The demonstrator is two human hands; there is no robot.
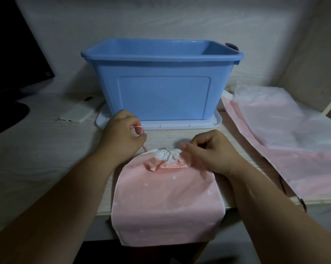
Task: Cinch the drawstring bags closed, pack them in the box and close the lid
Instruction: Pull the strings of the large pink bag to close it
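At the near edge of the pale wood-grain desk [46,149] lies a soft pink drawstring bag [161,197], its long axis running from the person toward the box, its puckered white mouth [170,154] pointing away and its bottom drooping over the edge. The left hand [122,134] is clenched around a pink cord [144,147]; the right hand [208,149] pinches the gathered mouth. Behind stands the smooth blue plastic box [161,88], open, on a white lid [199,123]. More flat bags [284,134] lie right.
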